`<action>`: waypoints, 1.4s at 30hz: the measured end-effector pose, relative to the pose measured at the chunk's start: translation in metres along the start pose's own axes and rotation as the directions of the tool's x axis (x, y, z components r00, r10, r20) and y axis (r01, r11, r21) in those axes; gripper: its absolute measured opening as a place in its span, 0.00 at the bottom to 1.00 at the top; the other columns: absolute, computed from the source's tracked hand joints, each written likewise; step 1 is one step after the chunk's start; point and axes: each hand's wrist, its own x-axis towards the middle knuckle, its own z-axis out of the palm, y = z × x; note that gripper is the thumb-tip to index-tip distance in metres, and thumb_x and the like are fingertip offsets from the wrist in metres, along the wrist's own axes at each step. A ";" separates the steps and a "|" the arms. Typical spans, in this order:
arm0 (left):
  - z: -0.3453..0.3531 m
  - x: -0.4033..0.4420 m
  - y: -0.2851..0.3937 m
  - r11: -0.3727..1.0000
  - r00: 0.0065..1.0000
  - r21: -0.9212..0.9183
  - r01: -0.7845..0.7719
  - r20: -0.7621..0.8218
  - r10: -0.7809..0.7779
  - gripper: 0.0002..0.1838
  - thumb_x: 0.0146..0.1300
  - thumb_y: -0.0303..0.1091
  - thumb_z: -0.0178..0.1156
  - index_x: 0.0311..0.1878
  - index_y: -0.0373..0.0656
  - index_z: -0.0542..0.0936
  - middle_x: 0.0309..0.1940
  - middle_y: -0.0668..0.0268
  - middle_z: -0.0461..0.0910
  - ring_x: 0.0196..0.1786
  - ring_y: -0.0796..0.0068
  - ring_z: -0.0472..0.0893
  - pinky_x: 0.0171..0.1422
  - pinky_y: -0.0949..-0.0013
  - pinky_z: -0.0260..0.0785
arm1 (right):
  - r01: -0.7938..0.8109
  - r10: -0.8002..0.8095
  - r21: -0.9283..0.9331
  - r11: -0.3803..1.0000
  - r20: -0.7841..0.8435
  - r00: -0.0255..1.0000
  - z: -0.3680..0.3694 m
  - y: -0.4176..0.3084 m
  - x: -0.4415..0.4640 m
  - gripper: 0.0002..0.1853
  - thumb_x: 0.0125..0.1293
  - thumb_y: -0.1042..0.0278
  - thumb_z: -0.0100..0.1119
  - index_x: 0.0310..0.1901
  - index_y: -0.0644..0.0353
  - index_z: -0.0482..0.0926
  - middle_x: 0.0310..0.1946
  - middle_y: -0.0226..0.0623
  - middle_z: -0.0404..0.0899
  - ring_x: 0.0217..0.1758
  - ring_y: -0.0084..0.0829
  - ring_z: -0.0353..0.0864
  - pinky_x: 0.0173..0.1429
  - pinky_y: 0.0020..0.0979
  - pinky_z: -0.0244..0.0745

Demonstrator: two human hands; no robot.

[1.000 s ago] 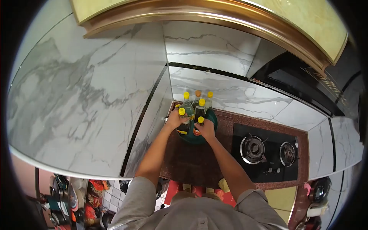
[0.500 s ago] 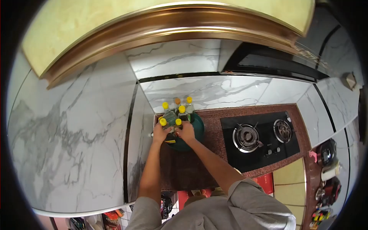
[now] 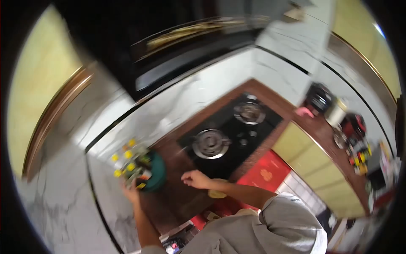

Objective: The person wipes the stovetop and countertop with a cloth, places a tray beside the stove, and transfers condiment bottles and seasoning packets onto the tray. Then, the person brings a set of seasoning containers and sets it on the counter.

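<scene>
Several bottles with yellow caps and one with an orange cap stand close together in a green round tray (image 3: pixel 158 173) in the counter corner. My left hand (image 3: pixel 130 188) is at the front left bottle (image 3: pixel 137 183), its fingers partly hidden and blurred. My right hand (image 3: pixel 196 179) is away from the bottles, over the dark brown counter (image 3: pixel 179 207) to the right of the tray. Its fingers are curled together, and whether they hold anything is too blurred to tell.
A black gas stove (image 3: pixel 228 135) with two burners lies right of the tray. The dark range hood (image 3: pixel 186 59) hangs above. Black appliances (image 3: pixel 319 98), a pale canister (image 3: pixel 337 112) and small jars (image 3: pixel 360 157) line the right counter.
The view has swung right and tilted. My right hand has left the bottles and moved toward the stove side, while my left hand has stayed by the front left bottle.
</scene>
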 end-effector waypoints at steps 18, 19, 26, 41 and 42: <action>0.309 -0.508 0.521 0.702 -0.018 -0.712 -0.012 0.702 0.711 0.33 0.68 0.28 0.60 0.75 0.37 0.62 0.62 0.50 0.75 0.63 0.58 0.77 0.67 0.57 0.70 | -0.828 0.680 0.311 0.466 -0.725 0.111 -0.192 0.097 -0.710 0.14 0.64 0.56 0.65 0.44 0.57 0.87 0.38 0.45 0.88 0.42 0.43 0.88 0.48 0.40 0.82; 0.324 -0.515 0.541 0.696 -0.092 -0.718 -0.036 0.695 0.713 0.33 0.69 0.28 0.60 0.75 0.37 0.62 0.61 0.50 0.76 0.62 0.58 0.78 0.66 0.58 0.71 | -0.811 0.656 0.330 0.483 -0.750 0.086 -0.196 0.100 -0.722 0.14 0.64 0.56 0.65 0.44 0.57 0.87 0.37 0.44 0.88 0.41 0.42 0.88 0.47 0.39 0.82; 0.454 -0.595 0.613 0.560 -0.301 -0.825 -0.077 0.554 0.776 0.25 0.68 0.30 0.62 0.68 0.38 0.72 0.48 0.53 0.84 0.50 0.57 0.85 0.54 0.60 0.78 | -0.783 0.568 0.397 0.479 -0.820 -0.068 -0.259 0.095 -0.781 0.15 0.64 0.59 0.65 0.47 0.59 0.85 0.37 0.45 0.88 0.39 0.43 0.88 0.46 0.40 0.82; 0.639 -0.892 0.940 0.271 -0.574 -0.961 0.058 0.190 0.797 0.24 0.63 0.35 0.66 0.62 0.39 0.77 0.54 0.48 0.80 0.58 0.42 0.78 0.62 0.52 0.72 | -0.466 0.388 0.698 0.544 -0.701 -0.598 -0.434 0.082 -0.946 0.14 0.65 0.65 0.69 0.48 0.63 0.84 0.37 0.40 0.88 0.32 0.28 0.85 0.39 0.31 0.80; 0.646 -0.908 0.951 0.301 -0.567 -0.953 0.024 0.235 0.789 0.26 0.63 0.35 0.66 0.64 0.39 0.75 0.56 0.47 0.78 0.60 0.42 0.77 0.63 0.52 0.72 | -0.439 0.373 0.679 0.589 -0.709 -0.598 -0.454 0.085 -0.959 0.16 0.64 0.66 0.70 0.50 0.63 0.83 0.39 0.40 0.87 0.33 0.27 0.85 0.40 0.30 0.80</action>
